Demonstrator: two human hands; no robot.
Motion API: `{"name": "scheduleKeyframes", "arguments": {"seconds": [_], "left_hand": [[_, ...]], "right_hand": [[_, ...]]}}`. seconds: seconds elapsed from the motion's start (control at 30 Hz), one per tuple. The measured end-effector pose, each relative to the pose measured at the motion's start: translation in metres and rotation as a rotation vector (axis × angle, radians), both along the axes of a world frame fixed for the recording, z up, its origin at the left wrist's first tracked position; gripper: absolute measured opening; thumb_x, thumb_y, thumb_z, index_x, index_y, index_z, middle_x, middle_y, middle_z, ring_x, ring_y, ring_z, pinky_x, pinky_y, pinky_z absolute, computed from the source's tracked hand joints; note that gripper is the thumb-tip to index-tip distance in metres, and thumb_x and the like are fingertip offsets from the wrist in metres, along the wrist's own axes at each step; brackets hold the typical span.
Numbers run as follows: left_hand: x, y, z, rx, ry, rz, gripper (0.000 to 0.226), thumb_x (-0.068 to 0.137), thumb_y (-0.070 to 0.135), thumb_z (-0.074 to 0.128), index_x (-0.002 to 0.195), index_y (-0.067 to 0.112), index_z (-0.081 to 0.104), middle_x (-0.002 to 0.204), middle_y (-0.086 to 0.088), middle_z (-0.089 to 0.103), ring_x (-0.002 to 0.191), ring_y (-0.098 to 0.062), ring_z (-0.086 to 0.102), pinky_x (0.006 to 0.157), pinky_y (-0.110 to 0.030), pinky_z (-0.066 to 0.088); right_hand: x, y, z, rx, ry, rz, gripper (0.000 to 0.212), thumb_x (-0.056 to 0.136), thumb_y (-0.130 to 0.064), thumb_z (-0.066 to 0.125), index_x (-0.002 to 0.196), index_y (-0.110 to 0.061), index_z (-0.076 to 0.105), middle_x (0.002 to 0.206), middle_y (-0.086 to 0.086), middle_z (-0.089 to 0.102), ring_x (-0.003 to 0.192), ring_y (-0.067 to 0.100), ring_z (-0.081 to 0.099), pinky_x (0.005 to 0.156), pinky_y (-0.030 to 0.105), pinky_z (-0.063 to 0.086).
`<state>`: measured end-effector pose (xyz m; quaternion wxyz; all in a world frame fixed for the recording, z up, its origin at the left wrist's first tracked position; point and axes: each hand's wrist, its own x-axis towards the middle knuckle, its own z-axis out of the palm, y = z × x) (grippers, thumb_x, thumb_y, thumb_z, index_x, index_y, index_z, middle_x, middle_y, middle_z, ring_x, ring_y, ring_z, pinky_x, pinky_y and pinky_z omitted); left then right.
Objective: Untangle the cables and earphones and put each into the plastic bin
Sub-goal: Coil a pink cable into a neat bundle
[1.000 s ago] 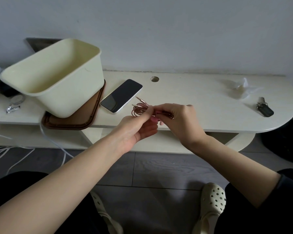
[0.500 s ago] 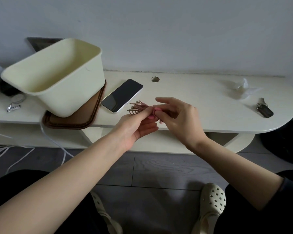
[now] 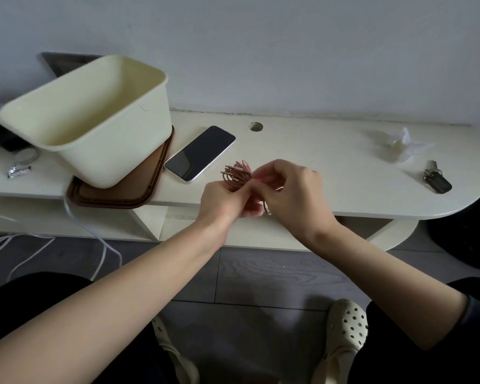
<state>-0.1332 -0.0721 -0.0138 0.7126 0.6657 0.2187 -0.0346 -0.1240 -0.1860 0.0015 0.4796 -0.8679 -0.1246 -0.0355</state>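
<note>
Untangling is judged to be the step in hand: a pink coiled cable (image 3: 237,177) is held over the front edge of the table (image 3: 330,162), apart from the plastic bin (image 3: 117,151) at the left. The loops are gripped by the left hand (image 3: 226,199); a strand is pinched by the curled right hand (image 3: 291,195), knuckles up. Next, that strand must be drawn clear without tightening the loops.

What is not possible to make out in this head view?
Head view only:
Floor of the plastic bin: hidden by its near wall; contents unknown.
Middle of the pink cable: covered by the left hand and right hand; knots cannot be told.
White cables on the floor: cut off by the left edge.
Dark object behind the bin: mostly hidden.
</note>
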Motion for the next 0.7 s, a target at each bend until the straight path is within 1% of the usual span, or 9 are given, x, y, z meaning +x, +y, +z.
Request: {"name": "scheduleKeyframes", "arguments": {"seconds": [0.1, 0.17, 0.3, 0.47, 0.53, 0.6, 0.63, 0.7], "left_hand": [[-0.001, 0.0, -0.001, -0.11, 0.051, 0.015, 0.017, 0.089, 0.019, 0.065, 0.077, 0.008, 0.07, 0.074, -0.013, 0.07, 0.056, -0.017, 0.066, 0.061, -0.027, 0.059], [-0.001, 0.001, 0.0, -0.136, 0.076, 0.028, 0.02, 0.09, 0.023, 0.063, 0.08, 0.007, 0.07, 0.077, -0.013, 0.07, 0.056, -0.019, 0.066, 0.062, -0.03, 0.06], [-0.001, 0.005, 0.002, -0.126, 0.073, 0.052, 0.026, 0.09, 0.026, 0.062, 0.079, 0.002, 0.066, 0.062, -0.009, 0.063, 0.045, -0.018, 0.06, 0.061, -0.033, 0.06], [-0.001, 0.008, 0.011, -0.114, 0.078, 0.054, 0.027, 0.089, 0.026, 0.065, 0.071, 0.004, 0.064, 0.048, -0.001, 0.059, 0.04, -0.015, 0.058, 0.062, -0.032, 0.06], [-0.001, 0.008, 0.013, -0.135, 0.092, 0.048, 0.027, 0.088, 0.024, 0.065, 0.07, 0.005, 0.063, 0.046, 0.0, 0.057, 0.039, -0.013, 0.056, 0.054, -0.029, 0.059], [-0.001, 0.008, 0.014, -0.16, 0.101, 0.038, 0.025, 0.089, 0.023, 0.064, 0.07, 0.007, 0.063, 0.045, 0.001, 0.056, 0.038, -0.01, 0.054, 0.046, -0.024, 0.054], [-0.001, 0.008, 0.014, -0.169, 0.107, 0.035, 0.025, 0.09, 0.023, 0.064, 0.071, 0.007, 0.063, 0.046, 0.001, 0.056, 0.038, -0.01, 0.054, 0.045, -0.023, 0.053], [-0.001, 0.009, 0.014, -0.182, 0.115, 0.036, 0.023, 0.089, 0.023, 0.064, 0.071, 0.009, 0.062, 0.047, 0.002, 0.055, 0.038, -0.009, 0.053, 0.044, -0.022, 0.052]], "right_hand": [[-0.001, 0.002, -0.003, 0.009, -0.017, 0.004, 0.015, 0.081, -0.013, 0.07, 0.089, -0.022, 0.062, 0.071, -0.019, 0.063, 0.072, -0.004, 0.061, 0.065, 0.004, 0.045], [0.0, 0.002, -0.004, 0.023, -0.032, 0.012, 0.015, 0.081, -0.015, 0.071, 0.092, -0.019, 0.061, 0.072, -0.019, 0.062, 0.074, -0.003, 0.061, 0.066, 0.005, 0.046], [0.002, 0.001, -0.004, 0.057, -0.046, 0.05, 0.017, 0.082, -0.013, 0.071, 0.096, -0.014, 0.061, 0.073, -0.02, 0.062, 0.071, -0.008, 0.061, 0.064, 0.002, 0.042], [0.002, -0.001, -0.003, 0.073, -0.111, 0.092, 0.016, 0.083, -0.011, 0.069, 0.097, -0.01, 0.061, 0.079, -0.005, 0.069, 0.073, -0.001, 0.062, 0.064, 0.003, 0.043], [0.003, -0.002, -0.004, 0.046, -0.14, 0.117, 0.015, 0.084, -0.01, 0.068, 0.097, -0.009, 0.061, 0.08, -0.003, 0.069, 0.07, -0.001, 0.061, 0.065, 0.004, 0.043], [0.004, -0.004, -0.006, 0.013, -0.173, 0.14, 0.013, 0.086, -0.01, 0.066, 0.098, -0.009, 0.061, 0.082, -0.003, 0.069, 0.065, -0.006, 0.059, 0.065, 0.005, 0.044], [0.004, -0.005, -0.007, -0.006, -0.198, 0.152, 0.012, 0.087, -0.01, 0.065, 0.098, -0.008, 0.061, 0.083, -0.002, 0.069, 0.065, -0.007, 0.058, 0.066, 0.006, 0.045], [0.003, -0.005, -0.011, -0.047, -0.267, 0.176, 0.01, 0.089, -0.009, 0.061, 0.098, -0.007, 0.06, 0.085, 0.0, 0.069, 0.069, -0.002, 0.058, 0.067, 0.014, 0.048]]}}
